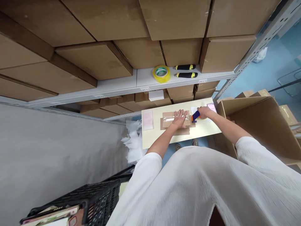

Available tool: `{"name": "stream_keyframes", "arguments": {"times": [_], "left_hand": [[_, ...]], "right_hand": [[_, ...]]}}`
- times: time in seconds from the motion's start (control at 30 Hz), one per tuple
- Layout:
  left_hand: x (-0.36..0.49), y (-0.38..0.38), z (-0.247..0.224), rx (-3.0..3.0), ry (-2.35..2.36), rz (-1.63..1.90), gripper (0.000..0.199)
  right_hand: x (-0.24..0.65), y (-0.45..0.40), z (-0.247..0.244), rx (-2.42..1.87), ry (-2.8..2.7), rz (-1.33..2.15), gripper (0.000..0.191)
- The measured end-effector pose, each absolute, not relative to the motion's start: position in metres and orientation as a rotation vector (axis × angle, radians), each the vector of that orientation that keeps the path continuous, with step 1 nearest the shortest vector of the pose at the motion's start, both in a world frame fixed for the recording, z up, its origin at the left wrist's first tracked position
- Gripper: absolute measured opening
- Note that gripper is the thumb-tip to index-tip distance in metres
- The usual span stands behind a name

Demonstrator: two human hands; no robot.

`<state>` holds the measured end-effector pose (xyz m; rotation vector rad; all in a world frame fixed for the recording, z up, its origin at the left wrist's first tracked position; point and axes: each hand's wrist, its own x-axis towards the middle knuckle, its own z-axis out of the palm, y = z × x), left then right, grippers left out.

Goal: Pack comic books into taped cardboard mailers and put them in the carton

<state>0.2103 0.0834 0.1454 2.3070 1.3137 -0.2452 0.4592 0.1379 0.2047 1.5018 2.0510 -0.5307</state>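
Note:
A flattened cardboard box [168, 122] lies on the cream table [150, 138], its side flaps spread out. A shiny strip of clear tape [168, 119] runs lengthwise across it. My left hand [180, 120] rests on the cardboard, fingers spread and palm down. At the right end of the cardboard, my right hand [204, 112] is closed around a blue and orange tape dispenser [195, 115]. The dispenser's head is tilted towards the cardboard. Part of its tape roll is hidden under the hand.
A phone [212, 108] and white paper lie at the table's right; white sheets [148, 120] lie left. Above, a shelf holds a yellow tape roll [161, 74], two cutters [185, 71] and boxes. A large open carton [263, 125] stands right, a black crate [101, 201] lower left.

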Motion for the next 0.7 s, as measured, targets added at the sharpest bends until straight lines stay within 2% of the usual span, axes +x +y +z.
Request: {"name": "stream_keyframes", "arguments": {"times": [0.17, 0.37, 0.53, 0.7], "left_hand": [[0.207, 0.083, 0.14, 2.31, 1.294, -0.177, 0.14], [0.201, 0.073, 0.13, 2.311, 1.226, -0.004, 0.125], [0.184, 0.059, 0.127, 2.312, 1.24, 0.103, 0.11], [0.16, 0.05, 0.13, 2.305, 1.282, 0.152, 0.102]], "right_hand": [[0.47, 0.134, 0.214, 1.581, 2.068, -0.522, 0.059], [0.515, 0.137, 0.253, 1.889, 2.159, -0.629, 0.059], [0.518, 0.131, 0.291, 2.144, 2.184, -1.164, 0.064], [0.466, 0.13, 0.309, 2.142, 2.149, -1.809, 0.067]]}}
